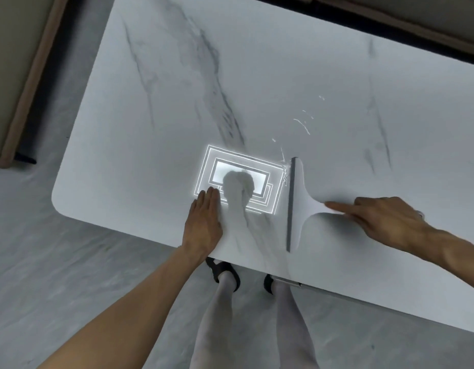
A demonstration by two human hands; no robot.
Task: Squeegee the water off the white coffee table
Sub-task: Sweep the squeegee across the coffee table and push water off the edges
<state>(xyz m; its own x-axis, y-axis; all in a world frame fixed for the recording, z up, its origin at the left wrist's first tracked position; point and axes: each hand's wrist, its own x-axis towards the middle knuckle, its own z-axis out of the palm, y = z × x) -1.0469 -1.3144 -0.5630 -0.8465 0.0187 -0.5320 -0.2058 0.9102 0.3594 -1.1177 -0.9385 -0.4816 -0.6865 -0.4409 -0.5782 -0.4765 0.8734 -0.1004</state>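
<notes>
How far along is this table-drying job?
Looks done: the near table on the squeegee's handle side shows no water. In hand: the squeegee, blade down, held by its handle. Left: water beads at the blade's far end and streaks beyond it.

Pale grey tights (217, 323), black sandals (220, 267)

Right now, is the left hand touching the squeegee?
Apart. Head view: the left hand lies flat on the coffee table, with bare surface between it and the squeegee; the right hand grips its handle.

Your white coffee table (156, 107) held the squeegee (301, 206) center-right, water streaks (302, 125) above it, left hand (204, 222) flat mid-frame.
</notes>
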